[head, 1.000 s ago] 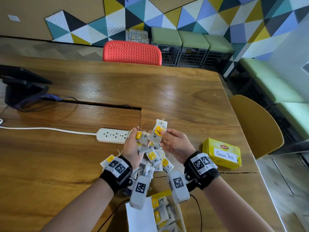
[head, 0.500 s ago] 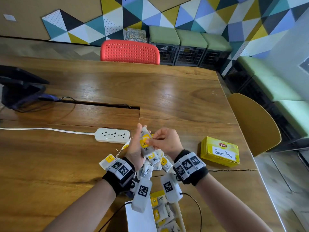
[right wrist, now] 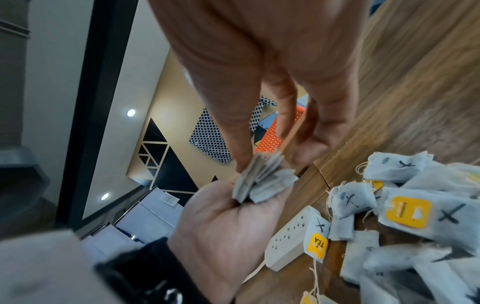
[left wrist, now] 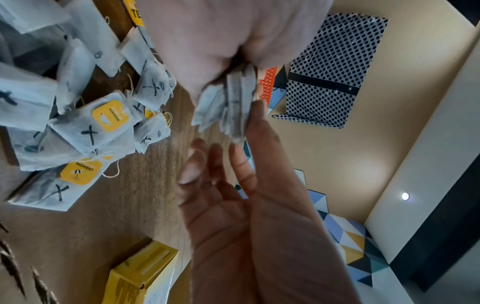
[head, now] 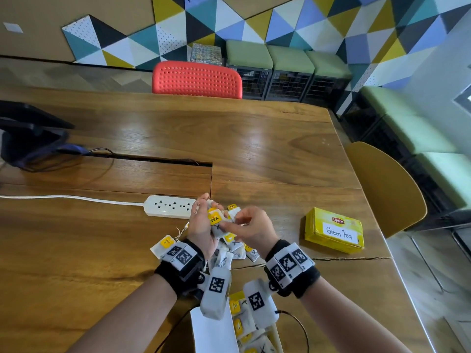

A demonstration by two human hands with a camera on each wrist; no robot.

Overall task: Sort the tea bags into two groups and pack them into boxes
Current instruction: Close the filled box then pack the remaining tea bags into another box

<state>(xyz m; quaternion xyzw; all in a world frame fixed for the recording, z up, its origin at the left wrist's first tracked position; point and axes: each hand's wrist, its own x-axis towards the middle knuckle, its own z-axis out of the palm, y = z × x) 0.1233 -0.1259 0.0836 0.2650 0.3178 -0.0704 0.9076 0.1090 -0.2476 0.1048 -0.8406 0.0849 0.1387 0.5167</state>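
Squaring the held tea bags

Left hand clasps the stack of tea bags; right hand pinches its near edge. Align edges before boxing, strings tucked.

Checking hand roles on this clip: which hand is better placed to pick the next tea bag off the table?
Probably the right hand. The left hand grips the gathered stack of tea bags, while the right only pinches its edge, above the loose pile.

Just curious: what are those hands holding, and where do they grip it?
The left hand grips a small stack of tea bags by one end; the right hand pinches its other end.
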